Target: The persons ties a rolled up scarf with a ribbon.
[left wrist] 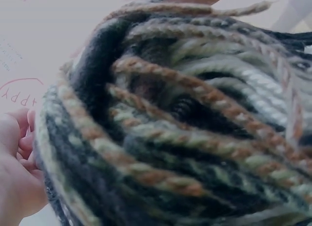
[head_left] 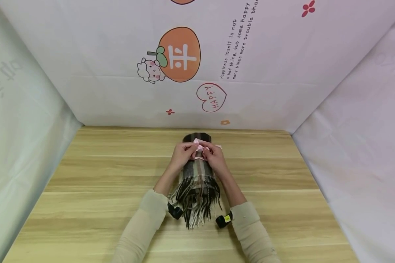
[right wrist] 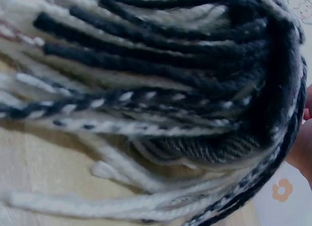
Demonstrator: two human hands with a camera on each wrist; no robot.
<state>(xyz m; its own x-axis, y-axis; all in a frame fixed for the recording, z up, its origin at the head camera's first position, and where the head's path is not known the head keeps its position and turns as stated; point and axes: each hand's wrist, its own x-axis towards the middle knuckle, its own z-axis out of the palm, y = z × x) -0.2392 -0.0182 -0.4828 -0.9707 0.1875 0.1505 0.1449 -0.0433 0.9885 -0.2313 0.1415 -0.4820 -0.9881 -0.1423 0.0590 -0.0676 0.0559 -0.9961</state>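
Note:
A rolled plaid scarf (head_left: 197, 170) lies lengthwise on the table, its twisted fringe spread toward the near side. Around its far part runs a pale pink ribbon (head_left: 200, 141). My left hand (head_left: 183, 152) pinches the ribbon from the left, and my right hand (head_left: 214, 155) pinches it from the right, close together on top of the roll. In the left wrist view the fringe (left wrist: 195, 113) fills most of the picture, with part of the left hand (left wrist: 17, 167) at the edge. The right wrist view shows dark and white fringe (right wrist: 161, 65), hiding most of the right hand (right wrist: 300, 143).
The wooden table (head_left: 118, 164) spreads on both sides of the scarf. A white printed backdrop (head_left: 266, 102) rises along its far edge, and white cloth walls (head_left: 365, 128) stand at the left and right. A black wrist camera (head_left: 222, 221) sits beside the right sleeve.

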